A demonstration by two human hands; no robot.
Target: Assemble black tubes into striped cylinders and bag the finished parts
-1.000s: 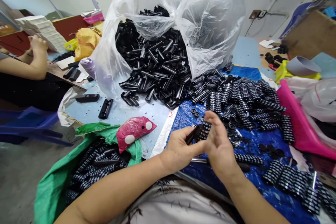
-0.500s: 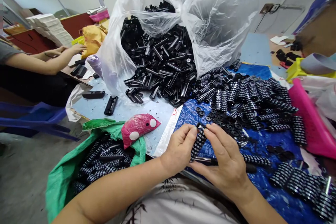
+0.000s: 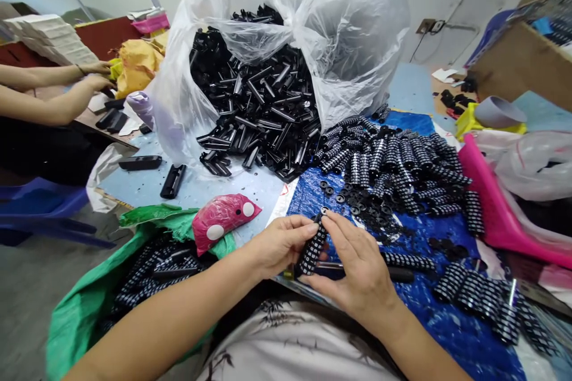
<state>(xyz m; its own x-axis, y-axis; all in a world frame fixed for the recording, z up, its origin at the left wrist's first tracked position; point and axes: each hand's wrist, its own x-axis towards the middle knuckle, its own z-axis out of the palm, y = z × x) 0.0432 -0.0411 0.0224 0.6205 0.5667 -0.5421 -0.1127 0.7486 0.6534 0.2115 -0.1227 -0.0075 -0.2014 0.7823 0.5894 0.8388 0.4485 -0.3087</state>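
You hold one dotted black tube [image 3: 313,245] upright between both hands, just above the near edge of the blue sheet [image 3: 451,315]: your left hand [image 3: 279,242] pinches its upper side with thumb and fingers closed on it, and your right hand [image 3: 355,265] closes around it from the other side, fingertips at its top end. Judging by the piles, a good share is done: dotted tubes fill the green bag [image 3: 84,315] by your left arm, while a heap of dotted tubes [image 3: 393,169] and small black rings [image 3: 353,205] lies on the sheet ahead, so plenty is left. Behind that, a clear plastic sack [image 3: 357,41] spills plain black tubes [image 3: 259,113] onto the tabletop [image 3: 201,187]. A pink pouch [image 3: 221,226] sits beside the green bag, a pink tray [image 3: 496,214] lies right, and another person's hands [image 3: 96,74] work far left.
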